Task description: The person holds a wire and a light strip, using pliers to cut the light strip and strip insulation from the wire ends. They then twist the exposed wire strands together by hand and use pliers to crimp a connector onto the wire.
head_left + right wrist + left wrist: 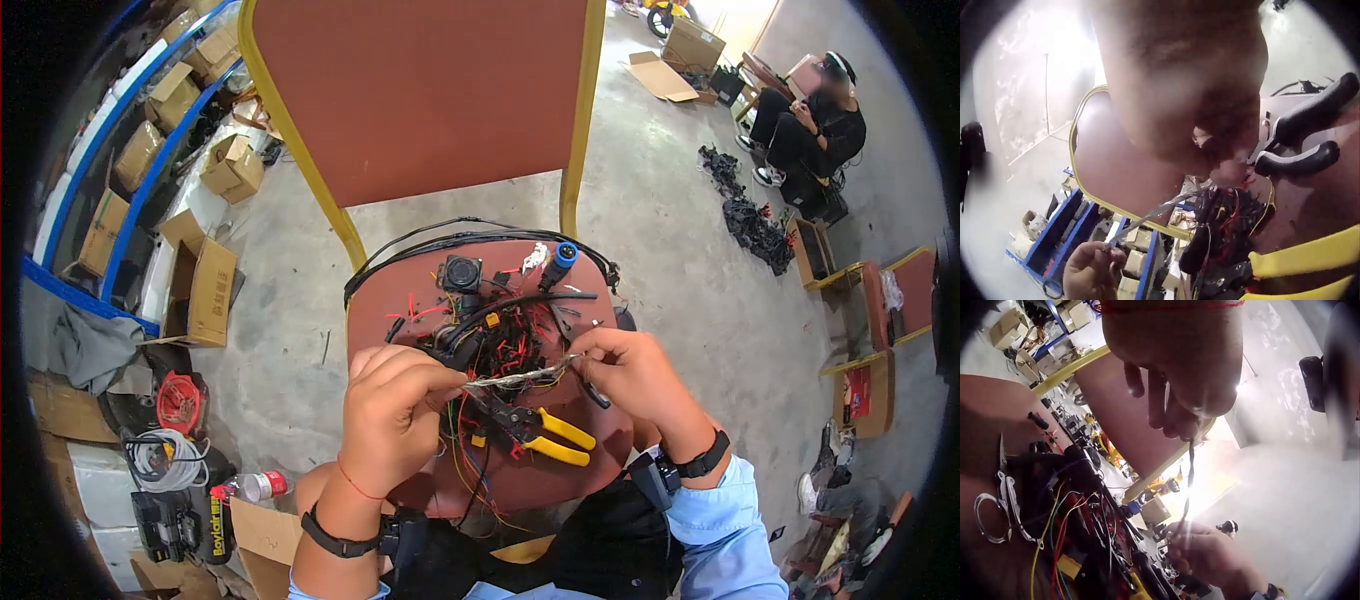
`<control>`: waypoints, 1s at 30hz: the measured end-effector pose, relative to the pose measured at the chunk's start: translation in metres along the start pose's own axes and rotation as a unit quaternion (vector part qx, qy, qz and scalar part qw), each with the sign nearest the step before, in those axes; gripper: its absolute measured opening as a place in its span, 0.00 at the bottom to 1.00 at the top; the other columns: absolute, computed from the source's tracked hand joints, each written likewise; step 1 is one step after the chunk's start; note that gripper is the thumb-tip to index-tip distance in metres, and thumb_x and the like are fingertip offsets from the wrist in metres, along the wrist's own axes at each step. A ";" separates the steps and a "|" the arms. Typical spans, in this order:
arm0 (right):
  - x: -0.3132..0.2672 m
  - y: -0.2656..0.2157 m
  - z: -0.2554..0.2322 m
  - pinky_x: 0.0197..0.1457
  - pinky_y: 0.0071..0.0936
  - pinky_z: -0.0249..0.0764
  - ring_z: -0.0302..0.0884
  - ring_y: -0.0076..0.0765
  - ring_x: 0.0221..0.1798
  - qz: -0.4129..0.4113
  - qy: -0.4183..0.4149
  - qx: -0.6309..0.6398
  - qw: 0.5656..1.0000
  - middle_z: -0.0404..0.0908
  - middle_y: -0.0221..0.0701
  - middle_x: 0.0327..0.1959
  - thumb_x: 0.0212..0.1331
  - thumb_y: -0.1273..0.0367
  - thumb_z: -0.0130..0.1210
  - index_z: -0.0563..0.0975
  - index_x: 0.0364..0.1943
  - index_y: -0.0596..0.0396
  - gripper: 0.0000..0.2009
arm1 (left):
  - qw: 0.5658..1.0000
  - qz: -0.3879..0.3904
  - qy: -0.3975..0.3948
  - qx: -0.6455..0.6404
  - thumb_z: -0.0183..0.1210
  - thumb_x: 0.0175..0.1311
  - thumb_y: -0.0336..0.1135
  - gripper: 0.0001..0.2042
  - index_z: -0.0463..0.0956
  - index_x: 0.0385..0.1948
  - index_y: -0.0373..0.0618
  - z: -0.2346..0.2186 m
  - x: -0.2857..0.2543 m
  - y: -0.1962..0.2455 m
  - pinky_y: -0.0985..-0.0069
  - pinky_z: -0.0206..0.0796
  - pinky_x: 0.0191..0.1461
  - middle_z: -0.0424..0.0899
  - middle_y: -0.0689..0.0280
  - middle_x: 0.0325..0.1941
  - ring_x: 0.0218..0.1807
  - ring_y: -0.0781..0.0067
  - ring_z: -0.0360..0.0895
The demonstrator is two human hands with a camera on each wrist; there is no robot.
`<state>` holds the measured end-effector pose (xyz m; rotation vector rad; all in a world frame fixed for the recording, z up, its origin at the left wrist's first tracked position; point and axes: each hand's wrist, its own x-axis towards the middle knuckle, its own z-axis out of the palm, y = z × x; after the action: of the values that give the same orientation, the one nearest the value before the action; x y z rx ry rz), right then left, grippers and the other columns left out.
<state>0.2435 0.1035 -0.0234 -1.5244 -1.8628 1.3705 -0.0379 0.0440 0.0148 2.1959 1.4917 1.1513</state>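
Above a cluttered chair seat (520, 475), both hands (395, 415) (630, 370) pinch a taped wire bundle (515, 378).

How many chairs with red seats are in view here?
3: the near chair beneath the hands, piled with wires, and two chairs at the right edge. More could be hidden out of frame.

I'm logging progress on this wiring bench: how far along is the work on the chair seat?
Done: loose cut wire bits lie scattered over the chair seat. In hand: the left hand and right hand pinch the ends of a wire strip, stretched taut. Left: a tangled wire pile remains, with yellow-handled pliers lying unused.
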 end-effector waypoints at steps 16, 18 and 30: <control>0.003 0.005 -0.001 0.38 0.24 0.81 0.84 0.32 0.35 0.117 -0.036 0.440 0.889 0.85 0.35 0.37 0.65 0.74 0.60 0.78 0.44 0.59 0.07 | 0.999 0.014 0.035 -0.001 0.64 0.45 0.17 0.12 0.82 0.30 0.47 -0.005 -0.001 -0.003 0.70 0.65 0.47 0.84 0.68 0.30 0.37 0.63 0.80; 0.003 0.006 0.002 0.38 0.24 0.80 0.83 0.30 0.35 0.098 -0.036 0.454 0.885 0.85 0.34 0.37 0.64 0.75 0.60 0.79 0.46 0.58 0.08 | 0.999 0.017 0.044 0.007 0.64 0.45 0.18 0.11 0.82 0.30 0.47 -0.005 0.000 -0.002 0.70 0.65 0.47 0.84 0.68 0.30 0.38 0.63 0.80; -0.006 0.000 0.020 0.40 0.24 0.76 0.81 0.21 0.36 -0.076 0.043 -0.048 0.995 0.85 0.34 0.32 0.60 0.76 0.62 0.83 0.40 0.58 0.06 | 0.996 -0.010 0.048 0.071 0.66 0.51 0.24 0.06 0.82 0.30 0.48 -0.013 0.001 -0.003 0.68 0.63 0.49 0.82 0.67 0.29 0.37 0.62 0.79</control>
<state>0.2303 0.0891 -0.0307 -1.4301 -1.9709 1.1460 -0.0492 0.0432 0.0225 2.2405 1.6797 1.1938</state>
